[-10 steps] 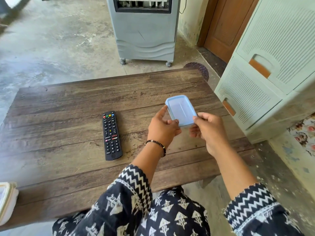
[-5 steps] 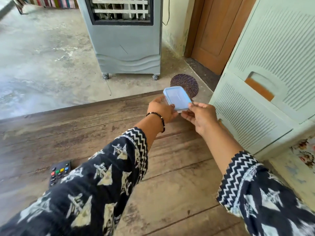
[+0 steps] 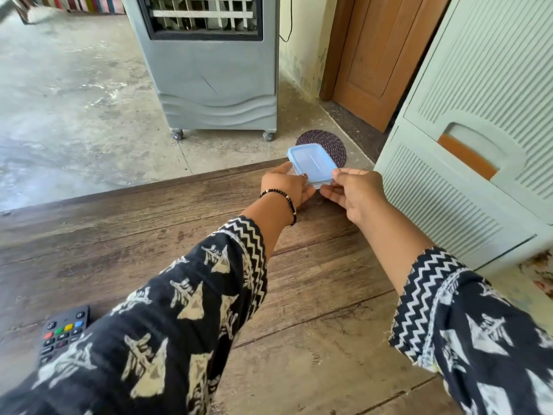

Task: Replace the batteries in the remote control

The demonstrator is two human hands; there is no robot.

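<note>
A small container with a pale blue lid (image 3: 312, 162) is held by both hands over the far right corner of the wooden table (image 3: 314, 295). My left hand (image 3: 285, 187) grips its left side and my right hand (image 3: 354, 194) pinches its near right edge. What is inside the container is hidden. The black remote control (image 3: 61, 332) lies face up at the near left, and my left sleeve covers its lower part.
A grey air cooler on wheels (image 3: 214, 67) stands on the concrete floor beyond the table. A round woven mat (image 3: 327, 142) lies by a wooden door (image 3: 380, 55). A pale green plastic drawer cabinet (image 3: 466, 163) stands close to the table's right side.
Both hands carried the blue-lidded container from the table's middle right out to its far right corner. My view swung right, so the remote now sits at the lower left.
</note>
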